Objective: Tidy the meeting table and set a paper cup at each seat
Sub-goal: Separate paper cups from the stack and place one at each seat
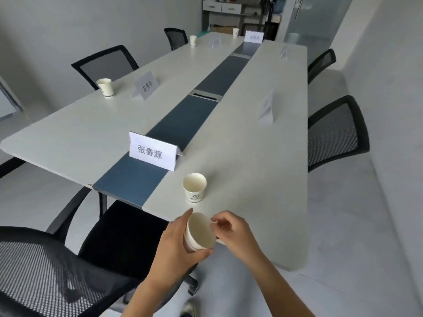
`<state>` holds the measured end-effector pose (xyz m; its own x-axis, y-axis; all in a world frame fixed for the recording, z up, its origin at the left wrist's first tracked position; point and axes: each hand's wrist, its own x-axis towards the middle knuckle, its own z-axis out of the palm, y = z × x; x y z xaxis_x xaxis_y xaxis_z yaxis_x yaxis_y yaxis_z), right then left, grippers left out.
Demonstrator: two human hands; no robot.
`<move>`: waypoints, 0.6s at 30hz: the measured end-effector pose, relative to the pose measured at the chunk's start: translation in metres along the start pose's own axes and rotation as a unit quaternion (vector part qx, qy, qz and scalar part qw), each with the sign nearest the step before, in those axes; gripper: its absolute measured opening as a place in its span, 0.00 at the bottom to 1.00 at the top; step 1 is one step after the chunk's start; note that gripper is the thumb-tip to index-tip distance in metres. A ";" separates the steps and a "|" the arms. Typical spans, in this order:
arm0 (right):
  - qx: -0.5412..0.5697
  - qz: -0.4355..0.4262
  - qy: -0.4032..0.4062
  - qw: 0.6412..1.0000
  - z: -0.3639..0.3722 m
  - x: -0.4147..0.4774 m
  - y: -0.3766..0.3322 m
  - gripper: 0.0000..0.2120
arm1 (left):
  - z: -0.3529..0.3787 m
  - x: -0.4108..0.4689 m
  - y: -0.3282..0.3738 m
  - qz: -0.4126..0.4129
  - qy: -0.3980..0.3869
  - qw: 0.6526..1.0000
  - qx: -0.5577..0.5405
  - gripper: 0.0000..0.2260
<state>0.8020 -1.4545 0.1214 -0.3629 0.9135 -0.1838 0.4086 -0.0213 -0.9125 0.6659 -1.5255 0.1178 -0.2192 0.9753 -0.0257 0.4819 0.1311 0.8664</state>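
Note:
My left hand (176,243) grips a stack of white paper cups (199,232) near the table's front edge, its mouth tilted up toward me. My right hand (231,229) pinches the rim of the top cup with thumb and forefinger. One paper cup (195,187) stands upright on the long white meeting table (263,170) just beyond my hands, in front of a white name card (153,151). More cups stand at far seats: one cup (105,87) at the left, another cup (193,40) further back, and a cup (235,32) at the far end.
Name cards stand along both sides: a left name card (146,85), a right name card (267,108) and several more at the far end. A dark blue strip (183,124) runs down the table's middle. Black mesh chairs surround it: a near-left chair (52,266) and a right chair (336,131).

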 end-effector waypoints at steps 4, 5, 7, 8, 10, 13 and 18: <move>-0.009 0.047 0.039 0.998 -0.056 -0.042 0.032 0.10 | 0.059 -0.009 0.029 0.024 -0.071 0.997 -0.012 0.39; -0.008 0.059 0.043 0.997 -0.070 -0.054 0.040 0.10 | 0.077 -0.012 0.037 0.030 -0.087 0.996 -0.018 0.38; 0.006 0.086 0.066 0.994 -0.095 -0.076 0.058 0.13 | 0.112 -0.020 0.052 0.046 -0.118 0.992 -0.026 0.38; 0.021 0.103 0.087 0.991 -0.109 -0.090 0.069 0.13 | 0.132 -0.025 0.060 0.054 -0.136 0.989 -0.028 0.39; 0.072 0.138 0.123 0.980 -0.130 -0.111 0.085 0.10 | 0.161 -0.032 0.072 0.068 -0.167 0.983 -0.026 0.39; 0.127 0.169 0.174 0.962 -0.167 -0.149 0.112 0.09 | 0.206 -0.044 0.096 0.105 -0.241 0.965 -0.005 0.42; 0.210 0.193 0.262 0.922 -0.208 -0.195 0.144 0.13 | 0.264 -0.053 0.125 0.134 -0.337 0.932 0.020 0.38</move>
<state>1.1062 -1.5509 0.1016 0.2414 0.8738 -0.4222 0.0219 -0.4399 -0.8978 0.9621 -1.5140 0.0957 0.4896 0.8622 -0.1297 0.4763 -0.1399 0.8681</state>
